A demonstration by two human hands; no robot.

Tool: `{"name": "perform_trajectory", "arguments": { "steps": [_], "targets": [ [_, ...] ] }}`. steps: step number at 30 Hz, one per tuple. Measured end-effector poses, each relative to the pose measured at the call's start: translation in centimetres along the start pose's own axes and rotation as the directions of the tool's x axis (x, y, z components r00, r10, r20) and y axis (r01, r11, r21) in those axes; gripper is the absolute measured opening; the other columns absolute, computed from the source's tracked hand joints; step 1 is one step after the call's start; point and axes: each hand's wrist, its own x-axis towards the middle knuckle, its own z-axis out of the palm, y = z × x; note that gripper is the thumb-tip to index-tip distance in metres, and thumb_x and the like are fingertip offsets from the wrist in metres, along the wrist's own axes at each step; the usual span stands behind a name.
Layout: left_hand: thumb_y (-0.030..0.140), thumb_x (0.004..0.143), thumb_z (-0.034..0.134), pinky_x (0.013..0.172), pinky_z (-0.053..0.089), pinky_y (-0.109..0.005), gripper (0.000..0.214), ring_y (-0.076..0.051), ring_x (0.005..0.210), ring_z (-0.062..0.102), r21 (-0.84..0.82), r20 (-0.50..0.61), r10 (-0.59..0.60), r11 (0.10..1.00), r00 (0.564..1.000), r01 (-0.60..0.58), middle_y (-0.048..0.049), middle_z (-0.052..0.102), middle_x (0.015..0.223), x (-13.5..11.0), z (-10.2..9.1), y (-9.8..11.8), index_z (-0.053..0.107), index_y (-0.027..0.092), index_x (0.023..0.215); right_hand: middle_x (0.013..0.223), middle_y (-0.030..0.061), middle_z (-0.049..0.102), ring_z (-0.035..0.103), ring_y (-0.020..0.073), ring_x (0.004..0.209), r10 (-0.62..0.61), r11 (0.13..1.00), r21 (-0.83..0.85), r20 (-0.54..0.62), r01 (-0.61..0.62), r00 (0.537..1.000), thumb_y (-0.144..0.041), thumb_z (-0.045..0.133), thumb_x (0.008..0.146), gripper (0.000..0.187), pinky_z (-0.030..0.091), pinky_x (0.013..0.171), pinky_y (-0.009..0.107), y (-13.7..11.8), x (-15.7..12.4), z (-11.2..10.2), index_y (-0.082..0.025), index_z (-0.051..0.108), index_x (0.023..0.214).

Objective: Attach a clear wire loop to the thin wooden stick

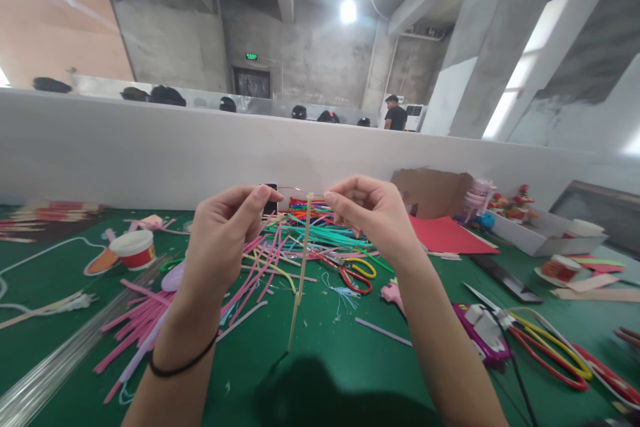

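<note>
In front of me, my left hand (pixel 227 233) is closed in a pinch at the left end of a thin wire or thread (pixel 290 188). My right hand (pixel 373 217) pinches close to its other end, thumb against forefinger. Between the hands, nearer the right fingertips, a slim pale yellow stick (pixel 305 260) hangs down from the wire. A small lump shows partway along the stick, and its lower end reaches down towards the green table (pixel 320 333). How the stick is fastened at the top is too small to tell.
Behind the hands lie pink pipe cleaners (pixel 143 320) and green ones (pixel 315 232). Red-handled scissors (pixel 354 279) rest among them. Larger scissors (pixel 545 353) and a purple power strip (pixel 483 333) are at right. A paper cup (pixel 133 249) and clear rods (pixel 75 353) are at left.
</note>
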Motion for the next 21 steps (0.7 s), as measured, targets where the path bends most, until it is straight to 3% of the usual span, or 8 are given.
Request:
{"name": "perform_trajectory", "arguments": {
  "steps": [21],
  "targets": [
    [0.041,0.087,0.069,0.041,0.014,-0.027,0.021,-0.007,0.043,0.021,-0.046,0.012,0.006,0.999,1.000,-0.006,0.0067,0.027,0.047,0.01,0.03,0.15,0.076,0.022,0.083,0.057,-0.0031,0.061,0.045,0.0053,0.045,-0.024,0.999,0.023,0.024,0.023,0.999,-0.039,0.072,0.081,0.021,0.032,0.041,0.021,-0.16,0.24,0.09,-0.018,0.069,0.082]
  ]
}}
